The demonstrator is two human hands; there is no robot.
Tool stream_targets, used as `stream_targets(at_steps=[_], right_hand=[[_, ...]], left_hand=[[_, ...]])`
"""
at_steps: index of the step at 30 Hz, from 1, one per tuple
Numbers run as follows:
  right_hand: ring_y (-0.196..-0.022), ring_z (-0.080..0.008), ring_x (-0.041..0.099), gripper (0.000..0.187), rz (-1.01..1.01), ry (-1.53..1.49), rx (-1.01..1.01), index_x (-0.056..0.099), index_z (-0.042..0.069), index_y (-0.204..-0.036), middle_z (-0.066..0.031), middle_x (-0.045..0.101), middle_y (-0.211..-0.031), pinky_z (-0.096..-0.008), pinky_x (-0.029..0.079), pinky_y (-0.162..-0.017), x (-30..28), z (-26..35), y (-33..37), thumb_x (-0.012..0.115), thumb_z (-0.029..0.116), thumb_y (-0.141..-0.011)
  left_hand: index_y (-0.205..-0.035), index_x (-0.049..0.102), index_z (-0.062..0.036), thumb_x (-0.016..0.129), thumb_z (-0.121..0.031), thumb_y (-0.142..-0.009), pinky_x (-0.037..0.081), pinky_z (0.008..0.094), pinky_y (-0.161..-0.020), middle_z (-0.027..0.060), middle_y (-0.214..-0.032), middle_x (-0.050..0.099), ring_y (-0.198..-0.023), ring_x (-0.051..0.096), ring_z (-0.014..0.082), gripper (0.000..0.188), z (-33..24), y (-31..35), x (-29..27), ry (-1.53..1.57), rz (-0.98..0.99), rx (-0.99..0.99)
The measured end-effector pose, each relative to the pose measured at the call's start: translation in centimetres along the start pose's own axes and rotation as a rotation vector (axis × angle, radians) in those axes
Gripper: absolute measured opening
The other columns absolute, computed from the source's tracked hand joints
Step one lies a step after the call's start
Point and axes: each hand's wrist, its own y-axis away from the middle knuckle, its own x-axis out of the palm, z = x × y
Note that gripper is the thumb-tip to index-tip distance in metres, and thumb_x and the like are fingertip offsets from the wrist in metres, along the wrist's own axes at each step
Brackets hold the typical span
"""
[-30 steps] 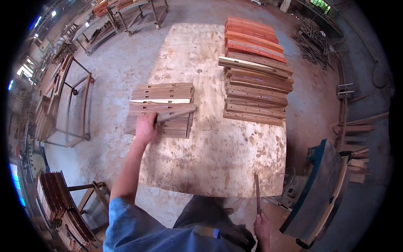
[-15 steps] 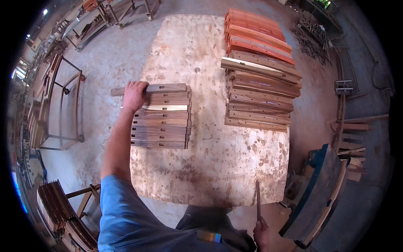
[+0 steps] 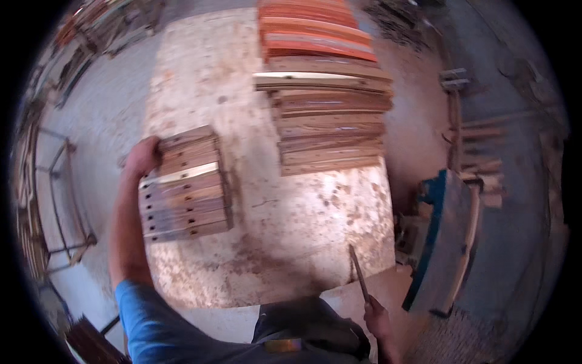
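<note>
My left hand is closed around the left end of the farthest slat in a row of brown wooden slats, on the left of a worktable. A bit of that slat sticks out past my fingers. The slats lie side by side, with small dark slots near their ends and one pale piece among them. In my right hand, low at the table's near right edge, is a thin brown stick, pointing up and away. Motion blur hides what kind of tool it is, if any.
A bigger pile of curved brown wooden pieces lies on the table's right, with orange-red pieces behind it. Beyond the right edge stands a blue-green and grey panel-like object. A metal rack is on the floor at left.
My view has turned, so the table and slats sit further left and tilted. My left hand stays on the far slat; the stick in my right hand now leans left.
</note>
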Motion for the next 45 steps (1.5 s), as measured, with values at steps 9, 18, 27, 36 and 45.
stream_targets(at_steps=[9, 18, 27, 36, 45], right_hand=[[-0.113, -0.0424, 0.06, 0.042, 0.045, -0.008, 0.072, 0.056, 0.004, -0.132, -0.0273, 0.065, -0.116, -0.0428, 0.05, -0.095, -0.3, 0.3, -0.3, 0.052, 0.03, -0.1], [-0.113, -0.0408, 0.061, 0.045, 0.045, -0.051, 0.058, 0.055, 0.005, -0.135, -0.0281, 0.065, -0.114, -0.0422, 0.05, -0.095, 0.0, -0.2, -0.4, 0.052, 0.033, -0.1], [-0.111, -0.0429, 0.06, 0.047, 0.043, -0.106, 0.045, 0.056, 0.006, -0.133, -0.0278, 0.064, -0.115, -0.0454, 0.05, -0.095, 0.7, -1.2, 0.4, 0.048, 0.038, -0.1], [-0.115, -0.0408, 0.06, 0.047, 0.018, -0.287, 0.087, 0.055, 0.004, -0.134, -0.0258, 0.064, -0.12, -0.0434, 0.049, -0.098, 2.1, -4.9, 1.2, 0.049, 0.035, -0.1], [-0.111, -0.0416, 0.062, 0.046, -0.001, -0.269, 0.06, 0.055, 0.005, -0.135, -0.0267, 0.065, -0.116, -0.0441, 0.051, -0.095, 0.2, -7.4, 1.6, 0.05, 0.034, -0.1]], left_hand=[[-0.11, 0.061, -0.0038, 0.06, -0.008, -0.078, 0.049, 0.0472, -0.087, 0.0211, -0.105, 0.065, -0.101, 0.06, 0.0412, 0.032, -1.4, 0.6, -0.9, 0.011, -0.065, 0.103], [-0.118, 0.06, -0.0031, 0.067, -0.008, -0.08, 0.049, 0.0444, -0.095, 0.017, -0.117, 0.063, -0.111, 0.059, 0.0367, 0.039, -22.4, 2.2, 2.0, 0.218, -0.245, 0.57], [-0.139, 0.046, 0.0035, 0.06, -0.023, -0.087, 0.028, 0.048, -0.116, 0.0185, -0.146, 0.045, -0.137, 0.041, 0.0324, 0.06, -37.6, -2.2, 8.4, -0.112, -0.415, 0.672], [-0.134, 0.051, -0.0005, 0.062, -0.024, -0.088, 0.04, 0.0464, -0.104, 0.0165, -0.133, 0.052, -0.125, 0.049, 0.0324, 0.053, -37.9, -0.3, 10.0, -0.109, -0.517, 0.759], [-0.105, 0.061, -0.0033, 0.066, -0.026, -0.085, 0.05, 0.0439, -0.085, 0.0136, -0.103, 0.059, -0.1, 0.059, 0.0323, 0.031, -41.2, -1.2, 7.3, -0.153, -0.317, 0.535]])
